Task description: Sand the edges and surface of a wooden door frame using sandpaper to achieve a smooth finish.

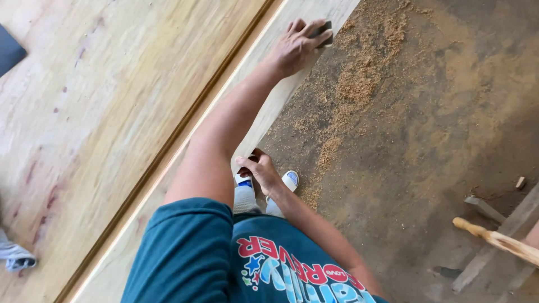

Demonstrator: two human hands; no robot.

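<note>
A large pale wooden panel (pixel 112 101) with a raised border strip (pixel 264 106) lies slanted across the left of the view. My left hand (pixel 295 47) reaches far out along that border and is closed on a small dark block (pixel 325 32), which it presses on the strip near the panel's edge. My right hand (pixel 261 171) is close to my body, fingers curled over the panel's edge just above my white and blue shoes (pixel 289 180).
Sawdust heaps (pixel 359 84) lie on the brown dirt floor to the right of the panel. A pale wooden stick (pixel 494 238) and grey planks (pixel 494 241) sit at the lower right. A grey cloth (pixel 14 255) rests at the lower left.
</note>
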